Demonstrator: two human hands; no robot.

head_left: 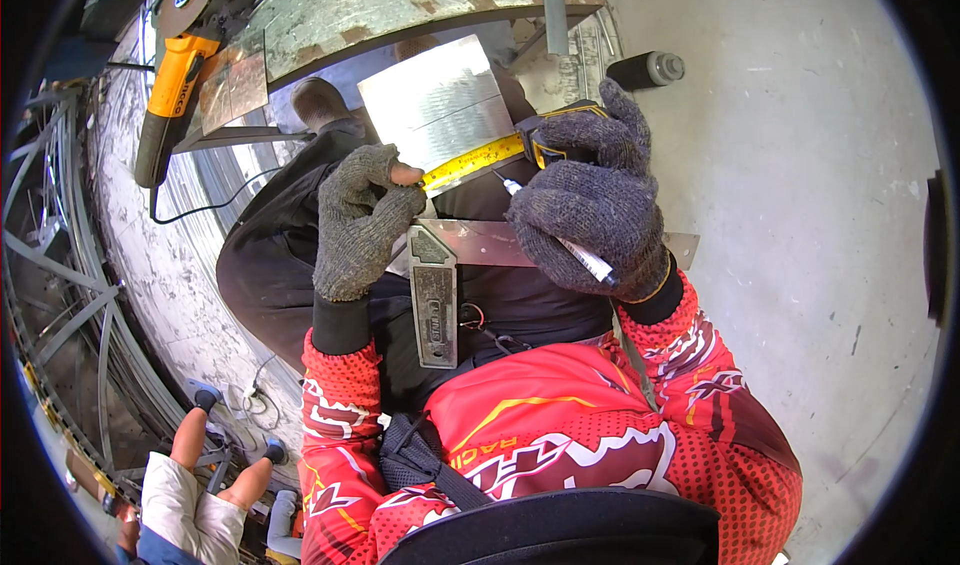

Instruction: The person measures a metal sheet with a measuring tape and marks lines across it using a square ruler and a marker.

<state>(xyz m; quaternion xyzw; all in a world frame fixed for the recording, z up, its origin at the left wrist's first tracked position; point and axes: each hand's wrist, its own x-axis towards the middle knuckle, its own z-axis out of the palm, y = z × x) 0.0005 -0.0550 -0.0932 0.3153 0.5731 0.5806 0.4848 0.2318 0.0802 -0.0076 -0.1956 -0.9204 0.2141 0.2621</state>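
My left hand point(362, 227), in a grey knit glove with the thumb tip bare, pinches the end of a yellow tape measure blade point(472, 163) at the near edge of a shiny metal sheet point(432, 105). A line crosses the sheet. The blade runs along that edge to the black and yellow tape measure case point(545, 147), gripped by my gloved right hand point(595, 205). A white marker pen point(586, 258) is also held in the right hand, its tip toward the sheet. Across my lap lies a try square point(435, 300), its blade partly hidden beneath the right hand.
An orange angle grinder point(178, 80) rests at the left, near a metal-topped bench point(330, 15). A dark cylindrical bottle point(645, 70) lies on the grey floor point(800, 215). Metal bars point(75, 215) are stacked far left. Another person's legs point(205, 465) show at lower left.
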